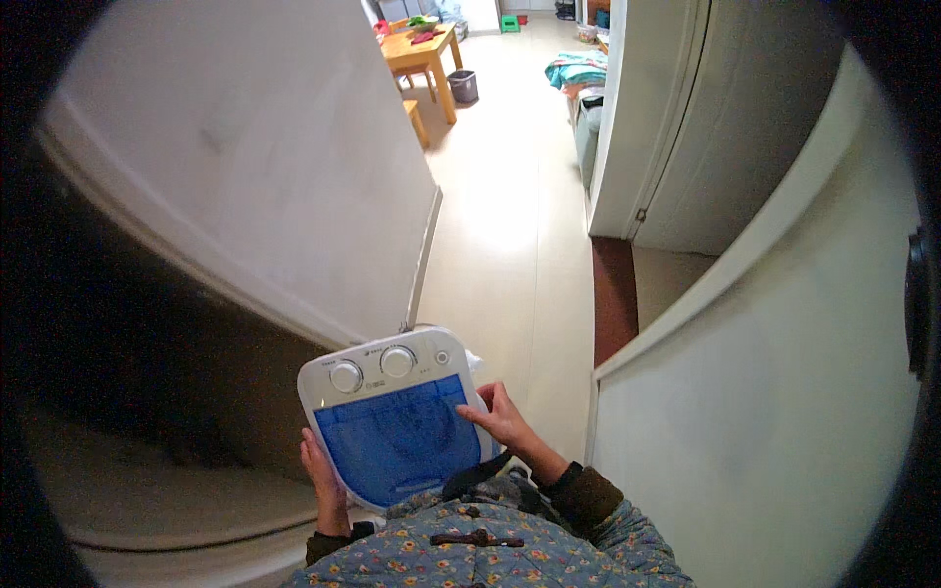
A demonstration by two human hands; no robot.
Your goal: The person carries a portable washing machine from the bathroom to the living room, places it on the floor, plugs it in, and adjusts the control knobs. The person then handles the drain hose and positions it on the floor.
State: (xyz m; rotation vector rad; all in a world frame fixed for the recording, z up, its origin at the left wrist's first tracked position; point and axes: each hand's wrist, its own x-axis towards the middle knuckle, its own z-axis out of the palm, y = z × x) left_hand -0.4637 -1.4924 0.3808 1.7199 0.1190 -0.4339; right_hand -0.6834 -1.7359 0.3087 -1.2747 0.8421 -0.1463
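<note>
Right before my body is a mini washing machine (386, 345) with a white top and a translucent blue lid (401, 434). Two white dials (372, 370) and a small round fitting (442, 357) sit on its control panel. My left hand (320, 463) is pressed along the machine's left side. On the opposite side, my right hand (500, 417) holds the right edge, its thumb resting over the lid's rim. The undersides of both grips are hidden beneath the machine. A bit of white plastic (474, 361) shows beside its upper right corner.
An open white door (706, 411) stands at my right, beside a dark red threshold (614, 301). A pale wall (279, 162) rises on the left. Farther along the tiled floor (500, 279) are a wooden table (423, 51), a grey bin (463, 87) and teal cloth (577, 68).
</note>
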